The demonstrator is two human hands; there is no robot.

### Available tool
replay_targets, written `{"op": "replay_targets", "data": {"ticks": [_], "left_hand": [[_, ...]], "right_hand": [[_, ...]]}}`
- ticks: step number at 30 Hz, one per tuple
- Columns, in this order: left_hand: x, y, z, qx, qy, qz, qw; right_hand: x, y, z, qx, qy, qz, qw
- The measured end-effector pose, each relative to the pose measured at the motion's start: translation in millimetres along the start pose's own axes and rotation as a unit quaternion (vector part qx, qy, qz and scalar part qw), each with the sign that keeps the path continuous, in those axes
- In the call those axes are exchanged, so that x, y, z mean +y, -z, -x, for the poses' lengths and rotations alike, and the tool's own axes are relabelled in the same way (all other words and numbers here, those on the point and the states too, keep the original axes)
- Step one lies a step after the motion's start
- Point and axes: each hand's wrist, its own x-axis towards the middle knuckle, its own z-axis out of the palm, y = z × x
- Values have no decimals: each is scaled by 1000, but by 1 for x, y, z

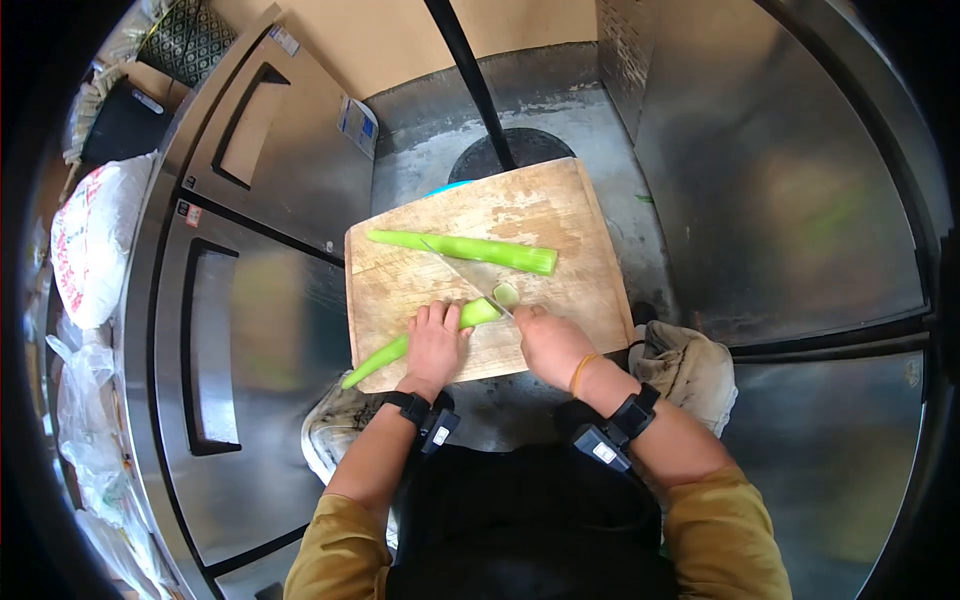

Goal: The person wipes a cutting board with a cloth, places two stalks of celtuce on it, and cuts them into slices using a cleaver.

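Observation:
A wooden cutting board (400, 275) lies in front of me. Across its upper part rests a long peeled green stalk (465, 249). My left hand (436, 343) is wrapped over a second green stalk (378, 362), whose thin end sticks out past the board's lower left edge. My right hand (550, 340) grips a knife (462, 273), its blade pointing up and left at the cut end of the held stalk. A small round slice (507, 294) lies beside the blade, just above my right hand.
Steel cabinets with handles stand on the left (260, 330) and right (790, 170). A black pole (472, 80) rises from a round dark base (480, 150) behind the board. White plastic bags (98, 235) line the far left.

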Motion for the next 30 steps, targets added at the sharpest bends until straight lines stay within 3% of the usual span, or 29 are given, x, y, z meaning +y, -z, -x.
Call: {"op": "replay_targets", "data": {"ticks": [4, 7, 12, 16, 19, 22, 30], "left_hand": [[10, 13, -2, 57, -47, 51, 996], [26, 21, -17, 102, -90, 89, 987], [53, 5, -43, 34, -28, 86, 995], [59, -2, -52, -14, 32, 117, 992], [60, 3, -48, 36, -23, 117, 992], [68, 20, -45, 151, -96, 161, 971], [107, 107, 0, 186, -200, 294, 916]], "right_hand": [[15, 18, -3, 104, 94, -91, 986], [28, 34, -1, 162, 60, -216, 961], [29, 67, 6, 179, -74, -416, 889], [35, 76, 9, 187, -100, -449, 868], [39, 74, 6, 214, -68, -475, 851], [38, 78, 7, 218, -64, -491, 841], [40, 82, 7, 237, -103, -526, 810]]}}
